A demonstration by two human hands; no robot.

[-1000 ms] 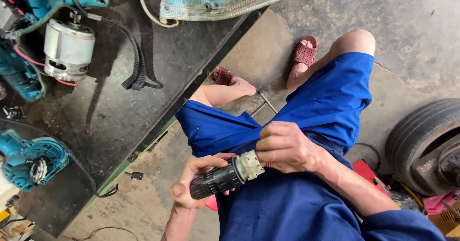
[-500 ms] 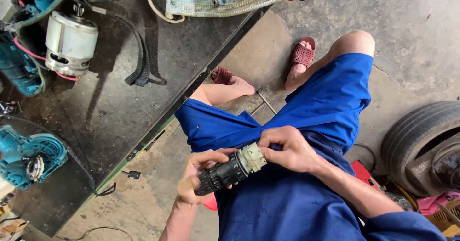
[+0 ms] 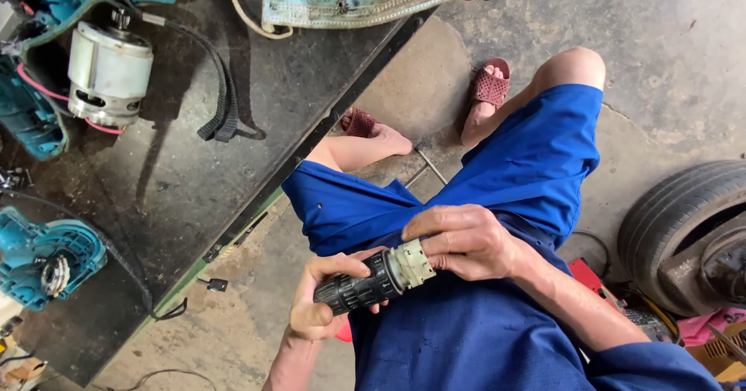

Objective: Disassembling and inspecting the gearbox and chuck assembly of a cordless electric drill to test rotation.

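Drill chuck (image 3: 373, 282) gripped in both hands.

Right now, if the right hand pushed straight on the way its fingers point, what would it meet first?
The right hand points leftward along the drill chuck assembly it already grips; beyond that, it would probably meet the left hand wrapped around the black end.

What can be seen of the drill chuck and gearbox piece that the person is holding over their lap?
The drill chuck assembly is a stubby cylinder lying nearly level, tilted slightly up to the right, above the blue shorts. Its left part is a black ribbed chuck sleeve, seemingly plastic or rubber; its right part is a pale grey-green gear housing with notched edges. The left hand cups the black end from below, and the right hand grips the pale end. It is detached from any drill body.
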